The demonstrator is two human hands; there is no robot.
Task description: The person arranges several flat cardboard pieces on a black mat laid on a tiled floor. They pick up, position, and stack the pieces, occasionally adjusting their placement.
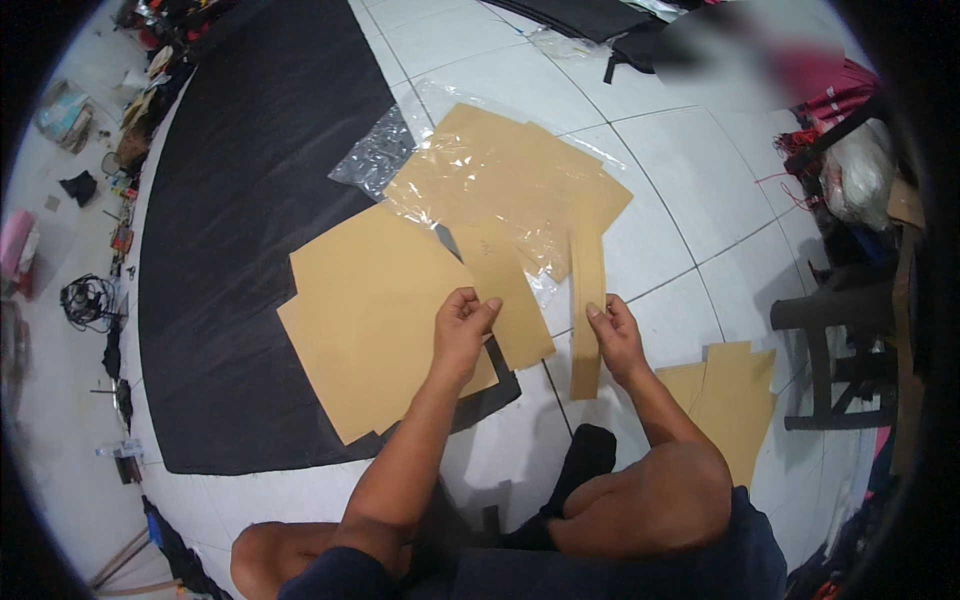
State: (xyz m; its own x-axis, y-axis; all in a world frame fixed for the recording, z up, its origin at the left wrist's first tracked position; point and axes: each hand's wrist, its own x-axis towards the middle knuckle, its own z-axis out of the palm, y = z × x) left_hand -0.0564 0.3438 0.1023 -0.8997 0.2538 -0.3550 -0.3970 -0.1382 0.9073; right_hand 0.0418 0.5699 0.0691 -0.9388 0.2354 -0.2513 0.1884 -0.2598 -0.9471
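- Bent bare knees lie nearest, on the near side of both hands; a dark-socked foot sits just nearer than the right hand.
- That right hand pinches a narrow tan strip by its right edge, thumb on top; the left hand pinches a wide tan panel at its left edge.
- With each piece gripped at one edge only, either could twist, sag or slip free.
- Beyond the hands, a clear plastic bag lies near the far ends and might cling or drag.
- Left of and under the left hand, a large tan sheet could shift if the panel catches it; matching colour might cause a mix-up.
- Should the foot move forward, it could crease the strip's near end.
- Lengthwise, the strip runs almost straight away from the person.
- The panel's long axis slants, far end leftward, near end toward the strip.
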